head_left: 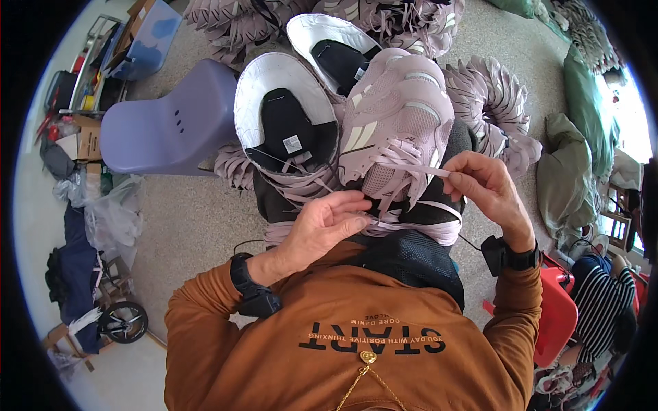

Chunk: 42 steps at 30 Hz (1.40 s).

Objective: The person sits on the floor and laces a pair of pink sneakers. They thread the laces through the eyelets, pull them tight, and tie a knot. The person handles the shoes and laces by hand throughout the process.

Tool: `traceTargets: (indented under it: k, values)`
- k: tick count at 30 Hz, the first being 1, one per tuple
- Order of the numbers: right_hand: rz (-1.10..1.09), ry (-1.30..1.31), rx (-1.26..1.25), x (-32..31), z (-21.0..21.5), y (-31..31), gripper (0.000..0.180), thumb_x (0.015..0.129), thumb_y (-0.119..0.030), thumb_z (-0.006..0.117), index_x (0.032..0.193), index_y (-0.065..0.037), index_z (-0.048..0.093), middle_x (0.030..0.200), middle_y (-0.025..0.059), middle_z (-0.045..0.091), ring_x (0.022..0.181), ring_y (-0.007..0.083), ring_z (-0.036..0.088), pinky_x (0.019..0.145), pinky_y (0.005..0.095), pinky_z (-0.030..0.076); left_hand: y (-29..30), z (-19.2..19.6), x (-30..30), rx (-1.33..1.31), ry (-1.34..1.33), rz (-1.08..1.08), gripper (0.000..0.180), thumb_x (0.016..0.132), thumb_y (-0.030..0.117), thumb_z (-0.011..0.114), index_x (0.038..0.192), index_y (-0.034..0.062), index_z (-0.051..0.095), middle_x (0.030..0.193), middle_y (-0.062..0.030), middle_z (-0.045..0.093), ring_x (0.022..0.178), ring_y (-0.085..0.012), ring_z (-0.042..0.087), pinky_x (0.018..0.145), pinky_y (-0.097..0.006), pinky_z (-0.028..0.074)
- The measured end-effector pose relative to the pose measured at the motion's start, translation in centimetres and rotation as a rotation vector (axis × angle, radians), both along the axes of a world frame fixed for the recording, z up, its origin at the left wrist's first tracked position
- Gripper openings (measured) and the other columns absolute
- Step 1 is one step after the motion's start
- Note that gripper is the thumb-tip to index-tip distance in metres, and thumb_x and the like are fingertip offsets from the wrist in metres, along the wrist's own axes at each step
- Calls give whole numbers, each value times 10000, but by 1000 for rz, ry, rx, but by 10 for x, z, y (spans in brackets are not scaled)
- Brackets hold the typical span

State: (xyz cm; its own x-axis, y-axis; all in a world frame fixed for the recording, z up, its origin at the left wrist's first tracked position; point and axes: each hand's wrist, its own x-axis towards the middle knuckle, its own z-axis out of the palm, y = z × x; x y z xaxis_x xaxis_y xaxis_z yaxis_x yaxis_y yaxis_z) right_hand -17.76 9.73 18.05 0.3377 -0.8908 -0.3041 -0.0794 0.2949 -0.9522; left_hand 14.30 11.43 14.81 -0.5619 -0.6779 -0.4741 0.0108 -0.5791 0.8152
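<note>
On my lap lies a pale pink shoe upper (397, 109) with mesh panels and whitish stripes. My right hand (486, 192) pinches a flat pink shoelace (415, 168) and draws it out to the right from the eyelets. Beside the upper's lower left edge is my left hand (319, 229), its fingers stretched out and the thumb apart, close to a loose lace. To the left rests another upper (264, 82), showing its white lining and black inside with a small white label. A similar upper (308, 31) sits behind it.
Stacked pink uppers (493, 106) lie on the floor to the right, with more piles (233, 27) at the far side. A purple plastic chair (164, 123) stands left. A blue bin (147, 41), green sacks (589, 109) and a red stool (554, 312) are around me.
</note>
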Motion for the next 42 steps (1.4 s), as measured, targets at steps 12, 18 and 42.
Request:
traceTargets:
  k: [12,18,42]
  values:
    - [45,-70,-156,15,27,-6,347,1050,-328,584,869,-33,615,767,8,627,686,79,586,646,232,474,-1,-18,-19,679,344,-141,371,1030,271,611,1260,-15,553,1135,-131,684,725,-154,653,620,-277,527]
    - [-137,186,-281,-5,-2,-20,279,1022,-241,625,848,-22,619,718,5,609,649,73,573,609,244,467,-10,12,-14,144,-90,-316,193,1002,200,624,1101,45,683,889,-34,619,659,-139,585,563,-282,486]
    - [48,-98,-218,43,12,38,221,888,-5,679,1105,13,641,983,105,691,888,185,686,802,301,551,-12,39,-16,-1365,-381,-273,239,861,74,705,1087,11,662,891,-67,608,691,-194,626,614,-318,517]
